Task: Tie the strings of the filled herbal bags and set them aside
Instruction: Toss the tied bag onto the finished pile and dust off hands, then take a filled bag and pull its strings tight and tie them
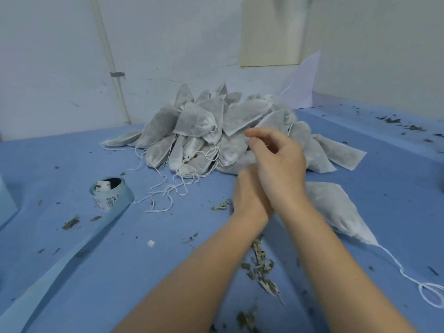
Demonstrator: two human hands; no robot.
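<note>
My right hand: it was lifted in front of the bag pile, fingers loosely bent, holding nothing I could see.
My left hand: mostly hidden under my right one; I could not tell its grip.
Bag pile: far middle of the blue table.
Single bag: lying right of my hands, its string trailing near.
Tape roll: on the left.

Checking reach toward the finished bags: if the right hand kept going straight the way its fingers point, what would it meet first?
Probably the pile of filled bags. The right hand points up-left toward it, fingertips already overlapping its near edge, though depth is unclear.
</note>
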